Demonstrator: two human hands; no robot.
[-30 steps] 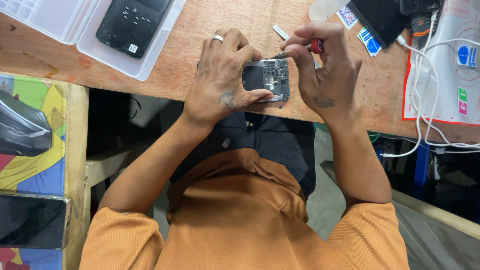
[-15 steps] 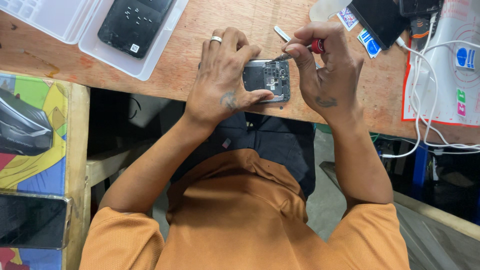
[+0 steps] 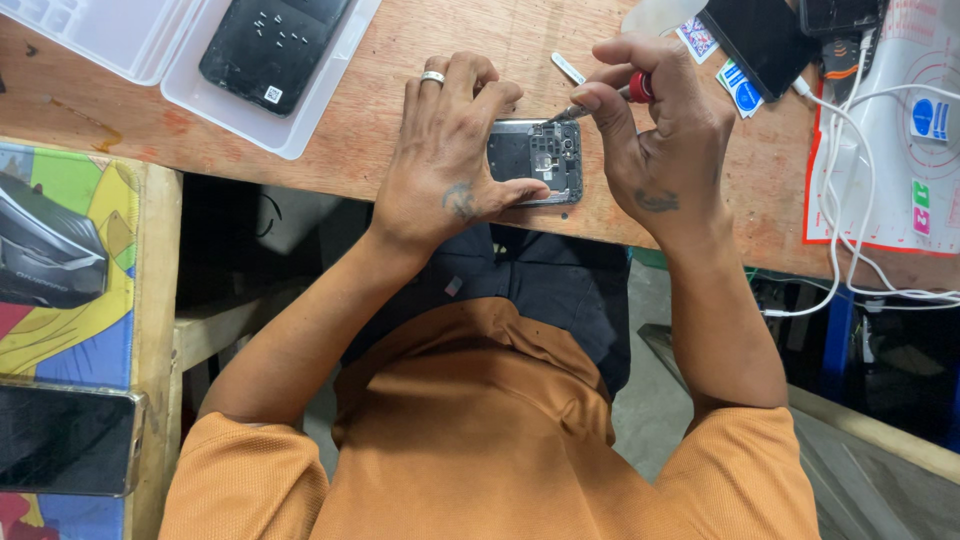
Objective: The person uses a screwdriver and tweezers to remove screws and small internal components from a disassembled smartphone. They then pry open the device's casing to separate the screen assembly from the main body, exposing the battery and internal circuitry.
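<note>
Two hands work on one opened smartphone, which lies back-side up with its inner frame exposed, near the front edge of the wooden tabletop. All positions below are given relative to this phone.

Left hand: clamped on the phone's left half. Thumb presses along the near long edge, fingers curl over the far edge; a silver ring sits on one finger. Palm covers the left part of the device.

Right hand: closed around a small screwdriver with a red collar, held pen-fashion between thumb and forefinger. The metal tip meets the phone at its far right corner. Whether the tip sits in a screw cannot be told at this size.

Surroundings:
- Just beyond the phone's far edge, a small white flat strip lies on the wood
- Far left and beyond, a clear plastic tray holds a black phone back panel with several tiny screws scattered on top
- Right of the phone, past the right hand, a white work mat with red edging carries white cables
- Beyond right, a dark flat panel and small blue-and-white stickers
- Well left and nearer, a side bench with a colourful cover bears a dark device and another phone

The person wears an orange shirt
</note>
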